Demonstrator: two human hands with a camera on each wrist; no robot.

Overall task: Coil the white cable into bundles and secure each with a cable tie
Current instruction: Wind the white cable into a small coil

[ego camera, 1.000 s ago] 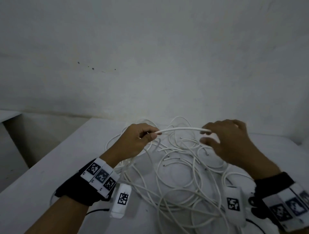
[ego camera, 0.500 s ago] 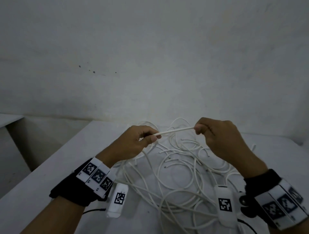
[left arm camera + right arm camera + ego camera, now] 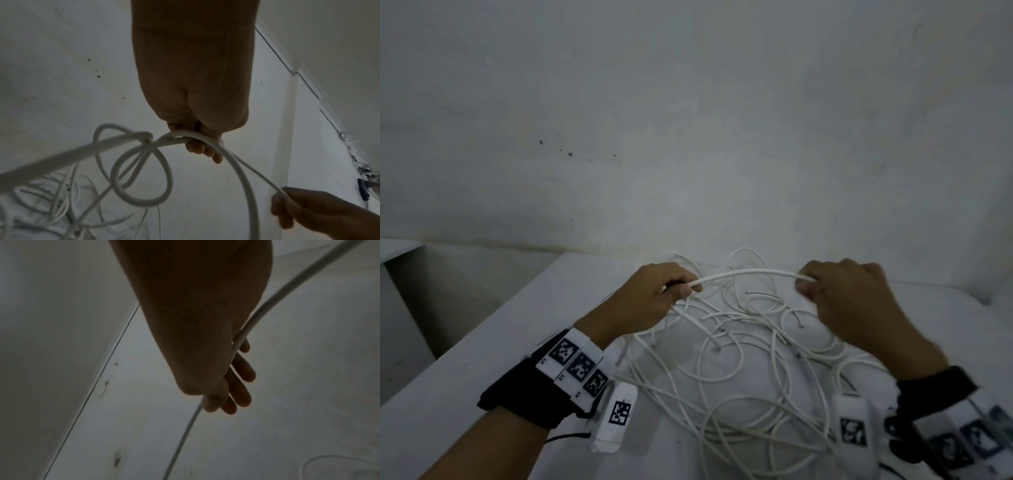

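Note:
A tangle of white cable [image 3: 743, 373] lies in loose loops on the white table [image 3: 465, 387]. One stretch of white cable [image 3: 748, 273] arches between my two hands above the pile. My left hand [image 3: 685, 287] pinches its left end between thumb and fingers; in the left wrist view the left hand [image 3: 197, 142] curls round two strands of cable [image 3: 242, 177] that bend down from it. My right hand [image 3: 808, 282] grips the other end, and the right wrist view shows the cable [image 3: 242, 335] running through the curled fingers [image 3: 242, 374]. No cable tie is visible.
A plain white wall [image 3: 688, 120] rises right behind the table. The table's left edge [image 3: 493, 329] drops to a lower ledge [image 3: 400, 246]. Several cut cable ends [image 3: 748, 292] stick up from the pile under my hands.
My right hand closed on the cable, came in toward the left hand, then drew away to the right. The span between the hands now bows upward. The left hand kept its grip.

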